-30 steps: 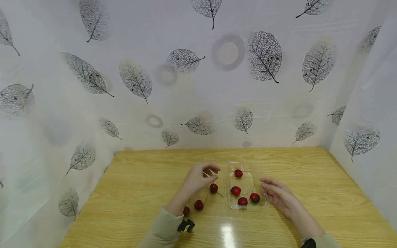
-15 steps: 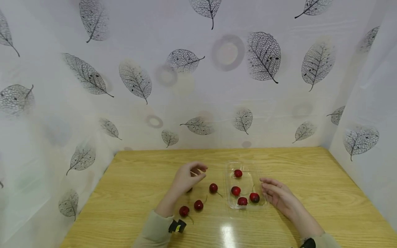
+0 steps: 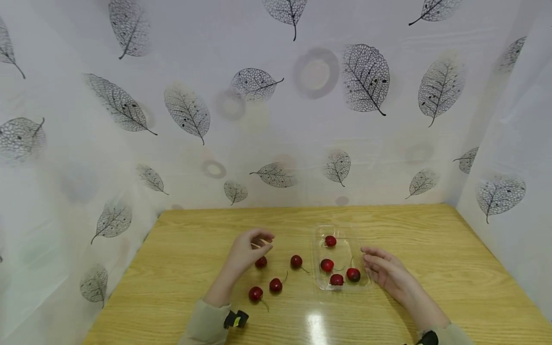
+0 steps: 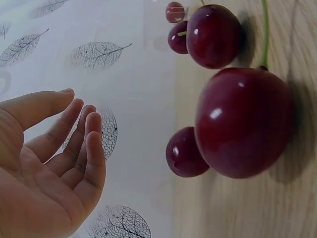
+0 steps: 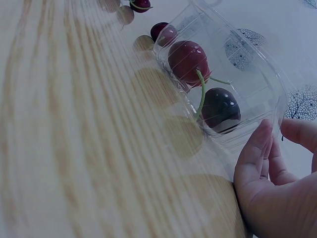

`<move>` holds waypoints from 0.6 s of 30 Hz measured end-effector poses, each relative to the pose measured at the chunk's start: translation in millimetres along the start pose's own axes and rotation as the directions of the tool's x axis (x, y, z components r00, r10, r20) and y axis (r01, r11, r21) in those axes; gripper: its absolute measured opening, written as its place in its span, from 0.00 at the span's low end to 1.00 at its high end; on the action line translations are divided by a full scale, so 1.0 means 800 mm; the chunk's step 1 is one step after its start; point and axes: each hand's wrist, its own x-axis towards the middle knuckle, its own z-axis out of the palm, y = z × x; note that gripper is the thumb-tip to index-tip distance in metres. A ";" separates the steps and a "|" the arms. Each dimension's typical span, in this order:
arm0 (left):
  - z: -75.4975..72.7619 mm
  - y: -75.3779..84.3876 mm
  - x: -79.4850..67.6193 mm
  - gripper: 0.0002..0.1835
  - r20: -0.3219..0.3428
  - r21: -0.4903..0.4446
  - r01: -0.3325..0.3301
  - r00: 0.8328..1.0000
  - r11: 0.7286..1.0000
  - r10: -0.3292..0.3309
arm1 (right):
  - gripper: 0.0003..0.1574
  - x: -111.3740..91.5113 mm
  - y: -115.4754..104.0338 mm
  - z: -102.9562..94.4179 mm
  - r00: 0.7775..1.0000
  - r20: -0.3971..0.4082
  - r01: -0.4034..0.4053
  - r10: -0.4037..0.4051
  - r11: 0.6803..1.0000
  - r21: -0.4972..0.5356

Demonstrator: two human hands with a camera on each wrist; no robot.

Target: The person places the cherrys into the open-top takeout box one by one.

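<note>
My left hand (image 3: 247,250) hovers above the table with nothing in its loosely bent fingers. Just under its thumb side lies a dark red cherry (image 3: 260,262). More cherries lie close by, one with its stem toward the box (image 3: 296,261) and another nearer the front (image 3: 256,293). In the left wrist view a large cherry (image 4: 245,124) with a green stem sits beside the relaxed fingers (image 4: 94,163). My right hand (image 3: 390,275) rests on the table, fingertips right at the side of a clear plastic box (image 3: 316,251). Several cherries lie inside, one (image 5: 221,110) nearest those fingertips.
The wooden table (image 3: 194,268) ends at a pale leaf-patterned curtain (image 3: 302,129) along the back and both sides. Another stemmed cherry (image 3: 276,285) lies between the left forearm and the box.
My left hand has moved left, away from the box, uncovering cherries that its hand and forearm hid. The right hand and the box have stayed in place.
</note>
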 end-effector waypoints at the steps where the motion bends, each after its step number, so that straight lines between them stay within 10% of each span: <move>1: -0.001 -0.002 -0.001 0.11 -0.002 0.000 0.003 1.000 1.000 -0.003 | 0.22 0.000 0.000 0.000 1.000 -0.001 -0.001 0.001 1.000 0.000; 18: -0.003 -0.038 -0.019 0.09 -0.063 0.007 0.116 0.991 0.993 -0.115 | 0.22 -0.001 -0.002 0.004 1.000 -0.007 -0.004 0.004 1.000 0.012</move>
